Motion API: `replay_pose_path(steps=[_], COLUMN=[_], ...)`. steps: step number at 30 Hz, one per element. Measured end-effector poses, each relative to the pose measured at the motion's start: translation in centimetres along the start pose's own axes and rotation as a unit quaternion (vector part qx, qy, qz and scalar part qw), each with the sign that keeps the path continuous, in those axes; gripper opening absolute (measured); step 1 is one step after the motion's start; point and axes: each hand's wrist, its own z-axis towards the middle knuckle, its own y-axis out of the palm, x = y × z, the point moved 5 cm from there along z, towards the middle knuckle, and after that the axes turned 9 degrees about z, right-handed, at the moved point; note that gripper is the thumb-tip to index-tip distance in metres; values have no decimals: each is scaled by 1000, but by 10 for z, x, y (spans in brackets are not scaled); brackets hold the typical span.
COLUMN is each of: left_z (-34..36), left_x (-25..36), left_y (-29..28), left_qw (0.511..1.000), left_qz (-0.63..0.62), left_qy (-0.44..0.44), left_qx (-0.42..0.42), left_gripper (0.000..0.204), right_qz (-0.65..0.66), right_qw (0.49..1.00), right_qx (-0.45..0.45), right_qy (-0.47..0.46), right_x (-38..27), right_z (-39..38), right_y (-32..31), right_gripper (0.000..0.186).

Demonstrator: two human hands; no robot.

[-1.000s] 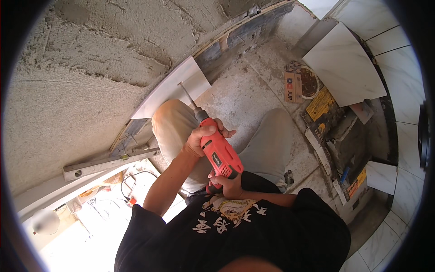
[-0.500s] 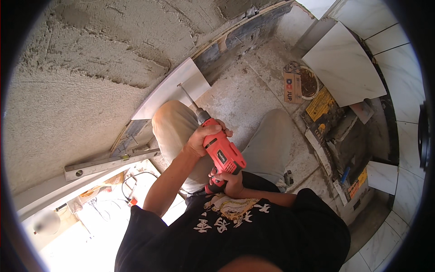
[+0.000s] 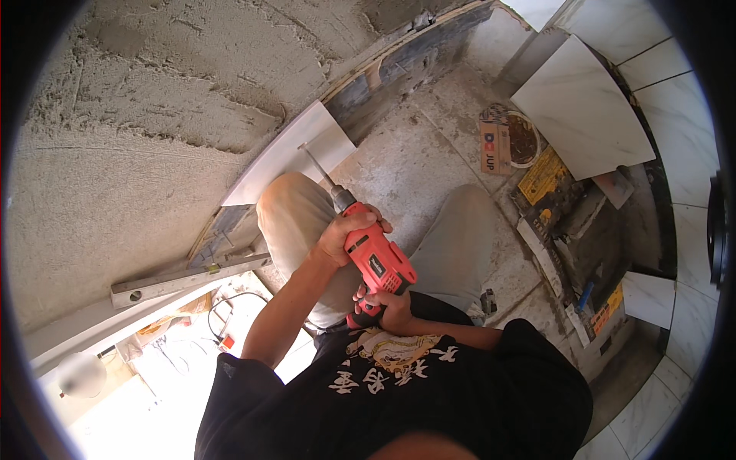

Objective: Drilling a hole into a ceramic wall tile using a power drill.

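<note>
A red power drill (image 3: 376,253) with a dark metal chuck lies across my lap, its long thin bit aimed up and left. My left hand (image 3: 345,234) is wrapped round the front of its body, just behind the chuck. Lower down, my right hand (image 3: 387,308) grips the drill's handle near my shirt. The bit's tip (image 3: 304,146) shows in front of a white tile (image 3: 295,153) set along the foot of the left wall; whether it touches cannot be told from here.
A long metal spirit level (image 3: 165,286) lies at lower left. Rough mortar covers the wall (image 3: 146,153). On the right are a bucket (image 3: 525,142), a cardboard box (image 3: 494,146), a large marbled tile (image 3: 586,111), yellow-printed packaging (image 3: 543,178) and a small white tile (image 3: 648,299).
The view has shifted very slightly. Both hands keep the same hold on the drill, and nothing else has visibly moved.
</note>
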Motion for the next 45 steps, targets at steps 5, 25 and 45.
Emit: replay_pose_path(steps=[5, 25, 45], left_z=[1, 0, 0], left_x=[1, 6, 4], left_y=[1, 10, 8], left_qw=[998, 984, 993], left_qz=[-30, -95, -76], left_qy=[29, 67, 40], left_qx=[-47, -132, -84], left_gripper=[24, 20, 19], right_qz=[-76, -111, -69], right_qw=[996, 993, 997], right_qx=[-27, -14, -18], right_qy=[-24, -43, -37], right_x=[-5, -7, -10], right_z=[-5, -12, -9], right_y=[7, 20, 17], right_gripper=[12, 16, 15])
